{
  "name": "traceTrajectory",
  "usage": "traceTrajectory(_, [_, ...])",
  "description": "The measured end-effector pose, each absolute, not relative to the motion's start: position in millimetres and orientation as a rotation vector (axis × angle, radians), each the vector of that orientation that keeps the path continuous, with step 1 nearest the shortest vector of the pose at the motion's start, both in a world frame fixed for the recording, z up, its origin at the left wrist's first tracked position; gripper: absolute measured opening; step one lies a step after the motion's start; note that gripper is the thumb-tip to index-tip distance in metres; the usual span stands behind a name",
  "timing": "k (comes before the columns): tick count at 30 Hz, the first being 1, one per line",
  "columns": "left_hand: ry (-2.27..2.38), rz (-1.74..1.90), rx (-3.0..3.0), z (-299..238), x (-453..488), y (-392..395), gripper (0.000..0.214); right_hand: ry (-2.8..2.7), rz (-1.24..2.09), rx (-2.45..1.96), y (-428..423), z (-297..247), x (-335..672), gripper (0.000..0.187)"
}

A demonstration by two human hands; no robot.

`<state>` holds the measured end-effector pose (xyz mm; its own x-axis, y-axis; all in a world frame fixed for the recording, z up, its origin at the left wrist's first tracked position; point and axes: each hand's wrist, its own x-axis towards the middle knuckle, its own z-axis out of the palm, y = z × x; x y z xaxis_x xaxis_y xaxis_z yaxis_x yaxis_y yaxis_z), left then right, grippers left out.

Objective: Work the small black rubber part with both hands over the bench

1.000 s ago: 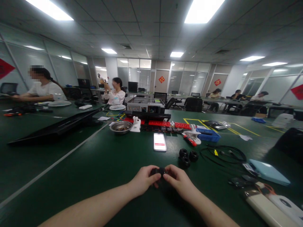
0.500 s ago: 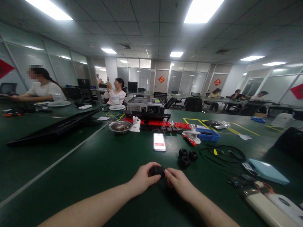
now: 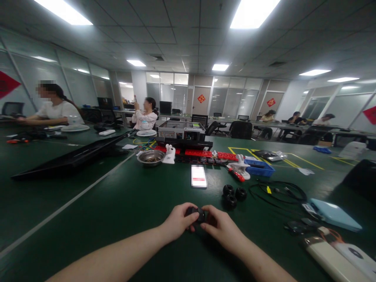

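Observation:
My left hand (image 3: pixel 178 221) holds a small, dark, rounded part (image 3: pixel 201 214) above the green table, thumb pressed on its near side and fingers behind it. What kind of part it is cannot be made out. My right hand (image 3: pixel 221 227) is curved about the right end of the same part, with index finger above and thumb below at its edge. Beyond the right hand, three black wheel-like pieces (image 3: pixel 230 201) sit bunched together. A phone with a bright screen (image 3: pixel 199 176) lies straight ahead of my hands.
Farther back are a metal bowl (image 3: pixel 151 157), a red-handled screwdriver (image 3: pixel 236 174), a blue tray (image 3: pixel 261 167) and an opened computer case (image 3: pixel 180 130). A black cable (image 3: pixel 289 182) coils to the right, near a light-blue box (image 3: pixel 335 214). A black panel (image 3: pixel 67 158) lies left; people sit beyond.
My right thumb and index finger have spread from a pinch at the part's end to a wider hold around it. The part has turned slightly in my left hand.

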<state>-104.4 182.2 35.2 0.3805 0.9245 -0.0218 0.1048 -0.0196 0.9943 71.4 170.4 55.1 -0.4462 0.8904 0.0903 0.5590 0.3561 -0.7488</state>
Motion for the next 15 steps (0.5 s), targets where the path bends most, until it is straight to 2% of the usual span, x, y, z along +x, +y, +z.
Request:
traceTrajectory(5, [0.949, 0.904, 1.471, 46.0, -105.4, 173.8, 0.032, -2.109, 0.941, -1.254, 172.1, 56.4, 72.4, 0.026])
traceTrajectory(8, [0.992, 0.878, 1.544, 46.6, -106.9, 172.7, 0.033, -2.073, 1.0, -1.23, 174.0, 54.0, 72.6, 0.037])
traceTrajectory(10, [1.009, 0.863, 1.585, 45.3, -107.6, 173.3, 0.034, -2.063, 1.019, -1.23, 175.0, 52.3, 72.4, 0.038])
traceTrajectory(15, [0.963, 0.803, 1.47, 38.1, -105.7, 178.6, 0.037, -2.088, 0.958, -1.237, 175.0, 53.7, 72.1, 0.016])
